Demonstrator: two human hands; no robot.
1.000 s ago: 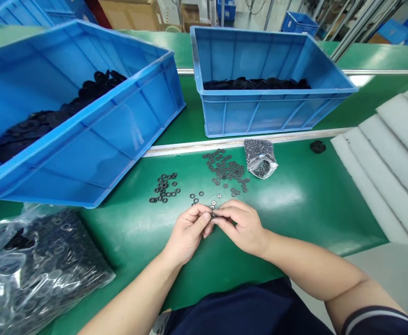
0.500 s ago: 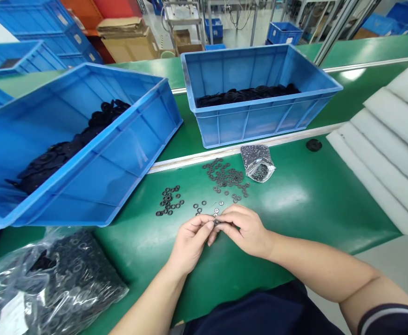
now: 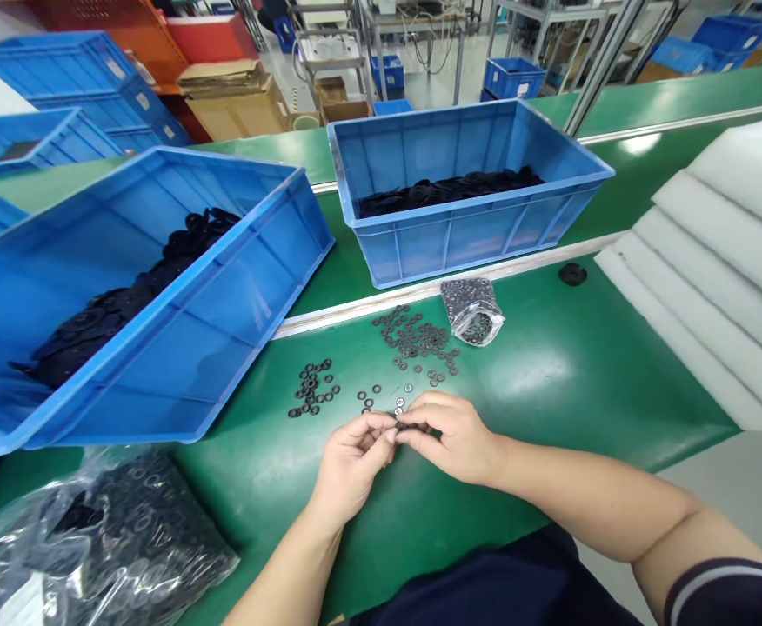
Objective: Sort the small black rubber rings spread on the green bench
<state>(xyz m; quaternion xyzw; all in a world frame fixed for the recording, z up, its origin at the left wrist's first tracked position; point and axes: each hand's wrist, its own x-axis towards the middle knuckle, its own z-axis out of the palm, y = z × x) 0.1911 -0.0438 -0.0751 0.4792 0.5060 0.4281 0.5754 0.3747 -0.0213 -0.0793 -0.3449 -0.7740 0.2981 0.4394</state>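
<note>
My left hand (image 3: 353, 461) and my right hand (image 3: 452, 436) meet fingertip to fingertip above the green table (image 3: 420, 530). Pinched between them is a small dark ring (image 3: 399, 426), mostly covered by the fingers. Just beyond the fingertips lie a few rings with pale centres (image 3: 400, 403). Several black rings (image 3: 312, 387) are scattered to the left of these. Farther back is a spread of grey-black rings (image 3: 420, 339). Beside that spread, an opened clear bag (image 3: 476, 313) of small rings lies on its side.
Two blue bins (image 3: 257, 269) (image 3: 472, 222) holding black disc-like parts stand at the back and left. A large clear bag of black rings (image 3: 152, 530) lies at front left. White foam sheets (image 3: 700, 261) are stacked at right, near one black round part (image 3: 572, 275).
The camera view has tilted slightly, so the scene sits lower. Both hands stay together on the small ring, with the fingers slightly shifted around it.
</note>
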